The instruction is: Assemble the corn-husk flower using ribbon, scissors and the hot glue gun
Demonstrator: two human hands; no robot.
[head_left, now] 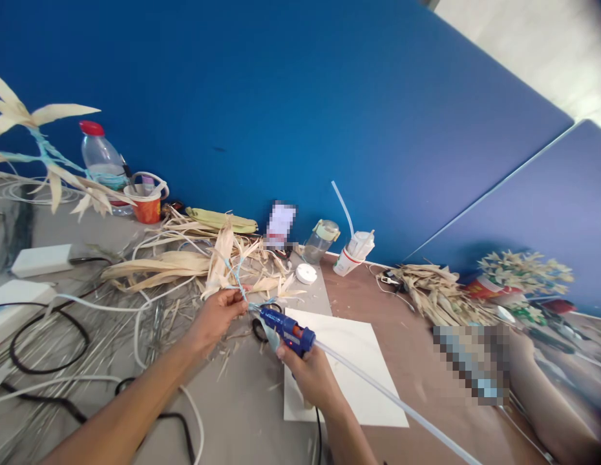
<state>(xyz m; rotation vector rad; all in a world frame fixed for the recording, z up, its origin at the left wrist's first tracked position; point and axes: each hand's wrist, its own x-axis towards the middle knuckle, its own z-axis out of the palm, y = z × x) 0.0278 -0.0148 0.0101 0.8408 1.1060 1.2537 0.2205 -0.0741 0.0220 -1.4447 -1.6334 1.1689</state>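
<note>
My left hand (221,318) pinches a thin blue-wrapped stem (239,274) that branches upward, with pale husk petals beside it. In my right hand (305,368) is a blue glue gun (288,330), its nozzle pointing left at the stem close to my left fingertips. A long translucent glue stick (392,397) runs out of the gun's back toward the lower right. Black scissor handles (259,329) lie partly hidden behind the gun. Beneath my right hand is a white sheet (349,374). Dried corn husks (169,266) lie just beyond my left hand.
Left are cables, white boxes (43,259), a bottle (101,155), a red cup (147,205) and a husk flower (43,139). Behind stand a phone (281,223), a glass jar (321,239) and a paper cup (349,257). Another person's arm (547,394) reaches in at right, near husks (439,290).
</note>
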